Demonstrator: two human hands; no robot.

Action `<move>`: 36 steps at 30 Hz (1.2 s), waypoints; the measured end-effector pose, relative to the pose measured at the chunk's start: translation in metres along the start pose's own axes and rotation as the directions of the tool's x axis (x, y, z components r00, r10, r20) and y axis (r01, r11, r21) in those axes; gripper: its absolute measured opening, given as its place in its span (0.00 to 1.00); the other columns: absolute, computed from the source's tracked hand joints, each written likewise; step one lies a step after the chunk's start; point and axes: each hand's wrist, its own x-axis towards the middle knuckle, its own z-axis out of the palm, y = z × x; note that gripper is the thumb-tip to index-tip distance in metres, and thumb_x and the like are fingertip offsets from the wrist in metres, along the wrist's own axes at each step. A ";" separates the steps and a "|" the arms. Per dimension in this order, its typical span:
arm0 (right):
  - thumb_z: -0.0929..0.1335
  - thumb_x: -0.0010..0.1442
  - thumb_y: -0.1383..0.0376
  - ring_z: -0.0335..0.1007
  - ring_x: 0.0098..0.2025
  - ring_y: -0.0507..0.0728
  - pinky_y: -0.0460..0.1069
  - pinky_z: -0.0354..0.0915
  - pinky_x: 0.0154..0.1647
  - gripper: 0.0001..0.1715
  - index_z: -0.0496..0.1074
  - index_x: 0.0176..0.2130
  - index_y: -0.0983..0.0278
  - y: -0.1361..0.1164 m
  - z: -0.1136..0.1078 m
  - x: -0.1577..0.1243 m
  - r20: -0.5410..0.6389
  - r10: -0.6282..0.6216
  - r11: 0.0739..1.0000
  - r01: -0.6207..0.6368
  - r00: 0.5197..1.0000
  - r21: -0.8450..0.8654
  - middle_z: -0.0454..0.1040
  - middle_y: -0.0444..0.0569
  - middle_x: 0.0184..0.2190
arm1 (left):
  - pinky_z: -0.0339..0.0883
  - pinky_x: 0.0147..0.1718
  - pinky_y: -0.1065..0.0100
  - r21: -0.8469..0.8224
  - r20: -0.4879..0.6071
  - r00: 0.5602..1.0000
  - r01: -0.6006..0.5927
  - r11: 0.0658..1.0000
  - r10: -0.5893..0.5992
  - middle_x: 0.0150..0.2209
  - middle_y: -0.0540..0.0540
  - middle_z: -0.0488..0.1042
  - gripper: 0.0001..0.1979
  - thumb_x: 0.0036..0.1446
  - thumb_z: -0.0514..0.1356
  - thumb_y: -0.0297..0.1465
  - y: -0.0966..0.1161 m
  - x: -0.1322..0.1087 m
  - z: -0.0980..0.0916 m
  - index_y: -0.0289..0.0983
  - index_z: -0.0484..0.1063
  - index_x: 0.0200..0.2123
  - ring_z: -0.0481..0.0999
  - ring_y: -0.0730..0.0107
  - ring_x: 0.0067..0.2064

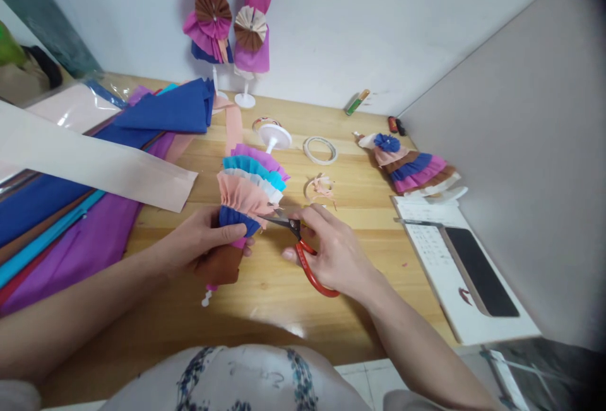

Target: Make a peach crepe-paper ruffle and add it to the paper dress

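Note:
My left hand (211, 237) is closed around a small dress form (206, 298) dressed in ruffled crepe paper, lying tilted with its round white base (275, 136) pointing away from me. Purple, turquoise, white and peach ruffles (243, 193) run up to a blue band (231, 220) under my thumb, with brown paper below. My right hand (336, 250) grips red-handled scissors (315, 275). Their dark blades reach the edge of the peach ruffle beside the blue band; whether paper lies between them I cannot tell.
Crepe paper sheets (156, 108) and a pale strip (142, 174) cover the left side. Two dressed forms (253, 38) stand against the wall. A tape roll (320, 150), paper scraps (322, 186), a glue stick (357, 102), another dressed form (411, 168) and a phone on a notebook (426, 234) lie about.

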 end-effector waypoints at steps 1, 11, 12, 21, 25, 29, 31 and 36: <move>0.74 0.56 0.56 0.68 0.32 0.58 0.51 0.64 0.32 0.22 0.68 0.46 0.63 0.001 0.000 0.000 0.002 0.004 1.000 -0.004 1.000 -0.001 0.71 0.49 0.35 | 0.71 0.35 0.68 -0.001 0.008 1.000 0.004 1.000 -0.004 0.31 0.43 0.81 0.23 0.47 0.72 0.43 0.000 0.000 0.000 0.32 0.78 0.40 0.79 0.66 0.32; 0.73 0.56 0.57 0.68 0.32 0.58 0.52 0.65 0.33 0.20 0.69 0.45 0.62 0.003 0.001 0.000 0.016 0.037 0.999 -0.037 0.999 -0.003 0.70 0.49 0.35 | 0.70 0.37 0.67 0.023 0.021 0.999 0.035 0.999 -0.035 0.32 0.44 0.80 0.20 0.49 0.70 0.42 0.001 -0.002 0.004 0.33 0.77 0.39 0.78 0.65 0.34; 0.73 0.56 0.56 0.68 0.32 0.58 0.52 0.65 0.33 0.21 0.69 0.45 0.63 0.003 0.001 -0.001 0.017 0.040 0.999 -0.040 0.999 -0.002 0.70 0.49 0.35 | 0.70 0.36 0.66 0.020 0.028 0.999 0.034 0.999 -0.034 0.31 0.44 0.80 0.21 0.48 0.71 0.43 0.000 -0.002 0.004 0.33 0.77 0.39 0.78 0.65 0.33; 0.73 0.57 0.56 0.69 0.34 0.59 0.52 0.66 0.34 0.19 0.70 0.45 0.62 0.003 0.000 0.000 0.027 0.058 0.998 -0.058 0.998 0.000 0.72 0.50 0.36 | 0.71 0.37 0.64 -0.007 0.025 0.999 0.036 0.999 -0.036 0.32 0.42 0.80 0.19 0.48 0.71 0.41 -0.003 0.001 0.004 0.32 0.77 0.37 0.79 0.64 0.33; 0.73 0.57 0.55 0.69 0.35 0.59 0.53 0.66 0.35 0.22 0.70 0.47 0.63 0.004 0.002 -0.001 0.035 0.064 0.998 -0.063 0.997 -0.003 0.72 0.52 0.38 | 0.70 0.36 0.67 -0.019 0.044 0.999 0.022 1.000 -0.021 0.31 0.43 0.80 0.20 0.48 0.71 0.42 -0.004 0.003 0.003 0.32 0.77 0.37 0.78 0.66 0.32; 0.74 0.56 0.56 0.68 0.33 0.58 0.52 0.65 0.34 0.22 0.70 0.47 0.63 0.005 0.003 -0.002 0.025 0.060 0.998 -0.060 0.998 -0.016 0.71 0.51 0.36 | 0.70 0.35 0.67 -0.011 0.045 0.999 0.020 1.000 -0.020 0.31 0.43 0.80 0.22 0.47 0.71 0.42 -0.006 0.004 0.002 0.32 0.76 0.38 0.78 0.65 0.32; 0.74 0.56 0.56 0.69 0.33 0.58 0.52 0.65 0.34 0.22 0.70 0.47 0.63 0.005 0.003 -0.001 0.022 0.055 0.998 -0.055 0.998 -0.012 0.72 0.50 0.36 | 0.70 0.35 0.66 -0.004 0.039 0.999 0.024 1.000 -0.024 0.32 0.42 0.80 0.22 0.47 0.71 0.42 -0.006 0.005 0.003 0.31 0.76 0.38 0.78 0.65 0.33; 0.73 0.57 0.56 0.70 0.34 0.58 0.52 0.66 0.34 0.22 0.69 0.49 0.61 0.006 0.004 -0.001 0.027 0.067 0.998 -0.067 0.997 0.001 0.72 0.51 0.38 | 0.70 0.35 0.67 -0.076 0.057 0.998 0.044 0.996 -0.039 0.31 0.42 0.80 0.22 0.47 0.72 0.42 -0.004 0.004 0.007 0.31 0.77 0.39 0.78 0.65 0.32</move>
